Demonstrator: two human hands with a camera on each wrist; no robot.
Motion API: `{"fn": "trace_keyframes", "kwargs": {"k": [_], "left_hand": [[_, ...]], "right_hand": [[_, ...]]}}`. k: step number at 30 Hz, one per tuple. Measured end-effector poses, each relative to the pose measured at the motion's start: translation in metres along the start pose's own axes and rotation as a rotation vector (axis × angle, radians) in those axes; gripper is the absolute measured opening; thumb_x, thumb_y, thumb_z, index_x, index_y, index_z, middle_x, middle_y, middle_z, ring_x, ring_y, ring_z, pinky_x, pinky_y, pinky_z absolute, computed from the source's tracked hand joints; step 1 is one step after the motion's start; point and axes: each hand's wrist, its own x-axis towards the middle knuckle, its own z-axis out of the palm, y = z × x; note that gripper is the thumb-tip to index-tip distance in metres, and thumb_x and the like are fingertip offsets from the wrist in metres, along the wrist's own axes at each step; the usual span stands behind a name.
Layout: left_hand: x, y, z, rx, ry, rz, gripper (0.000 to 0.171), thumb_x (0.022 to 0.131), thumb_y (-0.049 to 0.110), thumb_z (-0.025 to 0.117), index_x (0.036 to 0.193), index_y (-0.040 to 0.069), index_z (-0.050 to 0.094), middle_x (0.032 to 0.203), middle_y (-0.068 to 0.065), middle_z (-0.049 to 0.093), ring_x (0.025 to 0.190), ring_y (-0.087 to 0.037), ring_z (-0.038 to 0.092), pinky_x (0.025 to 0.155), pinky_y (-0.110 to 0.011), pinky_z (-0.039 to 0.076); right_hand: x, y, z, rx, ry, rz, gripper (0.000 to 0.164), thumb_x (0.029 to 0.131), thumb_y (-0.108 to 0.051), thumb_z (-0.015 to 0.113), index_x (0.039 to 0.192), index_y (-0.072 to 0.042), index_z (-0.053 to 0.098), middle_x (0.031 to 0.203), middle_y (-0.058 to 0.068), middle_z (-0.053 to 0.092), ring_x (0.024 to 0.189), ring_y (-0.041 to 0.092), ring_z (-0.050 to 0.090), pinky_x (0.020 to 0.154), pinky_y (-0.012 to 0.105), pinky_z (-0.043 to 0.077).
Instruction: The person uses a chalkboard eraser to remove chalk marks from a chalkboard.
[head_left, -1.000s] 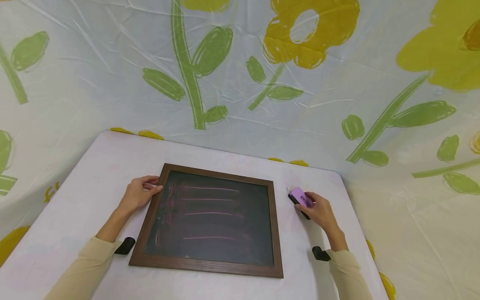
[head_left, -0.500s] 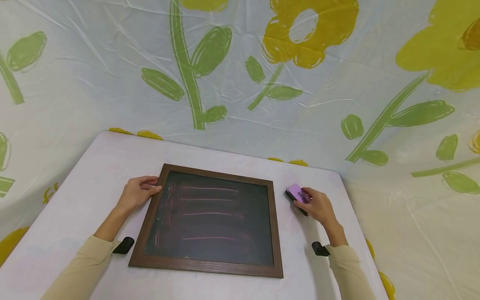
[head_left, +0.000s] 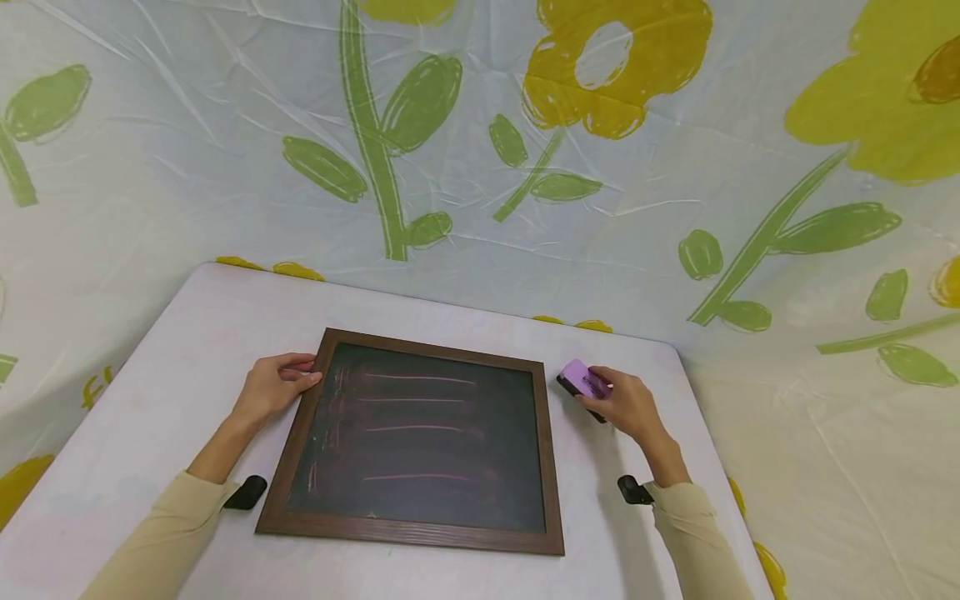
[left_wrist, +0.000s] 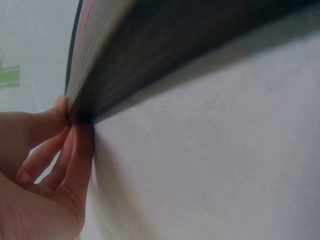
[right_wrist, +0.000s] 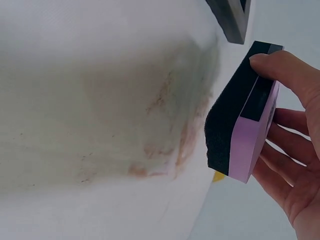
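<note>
While the head view shows the left hand (head_left: 272, 390) at the left edge of a chalkboard (head_left: 420, 454) on the bench (head_left: 225, 321), the left wrist view reveals thumb and fingers (left_wrist: 80, 155) pinching its brown frame (left_wrist: 100, 47). To the right, the right hand (head_left: 628, 407) grips a purple eraser (head_left: 576, 373); only the right wrist view shows reddish smudges (right_wrist: 186, 140). The eraser sits nearer the chalkboard than a second ago.

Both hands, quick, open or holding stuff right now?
Left hand: pinches the rectangular, dark, brown-framed chalkboard by its edge.
Right hand: holds the block-shaped purple-and-black eraser.
</note>
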Motion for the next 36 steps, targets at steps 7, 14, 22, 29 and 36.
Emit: {"fn": "trace_keyframes", "kwargs": {"k": [7, 14, 22, 29, 36], "left_hand": [[0.000, -0.001, 0.001, 0.008, 0.002, -0.008, 0.046, 0.096, 0.014, 0.074, 0.132, -0.011, 0.062, 0.121, -0.029, 0.069, 0.102, -0.040, 0.071, 0.095, -0.054, 0.050], [-0.002, -0.003, 0.003, 0.011, 0.014, -0.008, 0.045, 0.096, 0.015, 0.075, 0.131, -0.010, 0.063, 0.121, -0.029, 0.069, 0.103, -0.040, 0.071, 0.092, -0.049, 0.051], [-0.003, -0.002, 0.003, 0.015, 0.015, -0.004, 0.045, 0.097, 0.016, 0.074, 0.132, -0.009, 0.063, 0.123, -0.028, 0.069, 0.105, -0.041, 0.071, 0.094, -0.052, 0.051], [-0.003, -0.003, 0.003, 0.010, 0.010, -0.008, 0.045, 0.097, 0.017, 0.073, 0.133, -0.010, 0.062, 0.123, -0.029, 0.068, 0.106, -0.041, 0.070, 0.092, -0.048, 0.052], [-0.003, -0.002, 0.003, 0.005, 0.011, -0.012, 0.046, 0.097, 0.017, 0.074, 0.132, -0.010, 0.062, 0.123, -0.029, 0.068, 0.105, -0.040, 0.070, 0.087, -0.038, 0.053]], "right_hand": [[0.007, -0.010, -0.001, 0.004, -0.010, -0.040, 0.054, 0.080, -0.022, 0.089, 0.123, 0.006, 0.070, 0.104, 0.019, 0.074, 0.080, 0.025, 0.060, 0.070, 0.041, 0.048], [0.014, -0.023, 0.000, 0.033, -0.044, -0.076, 0.055, 0.080, -0.021, 0.088, 0.124, 0.005, 0.069, 0.109, 0.018, 0.074, 0.082, 0.025, 0.062, 0.071, 0.040, 0.050], [0.021, -0.036, 0.003, 0.076, -0.088, -0.098, 0.054, 0.080, -0.018, 0.088, 0.125, 0.006, 0.068, 0.113, 0.019, 0.073, 0.087, 0.025, 0.064, 0.075, 0.042, 0.052], [0.027, -0.048, 0.007, 0.080, -0.123, -0.129, 0.056, 0.081, -0.020, 0.088, 0.127, 0.005, 0.068, 0.117, 0.019, 0.073, 0.089, 0.025, 0.063, 0.078, 0.041, 0.052], [0.032, -0.059, 0.011, 0.072, -0.143, -0.168, 0.056, 0.081, -0.022, 0.088, 0.126, 0.005, 0.069, 0.116, 0.018, 0.074, 0.086, 0.023, 0.063, 0.074, 0.038, 0.051]]}}
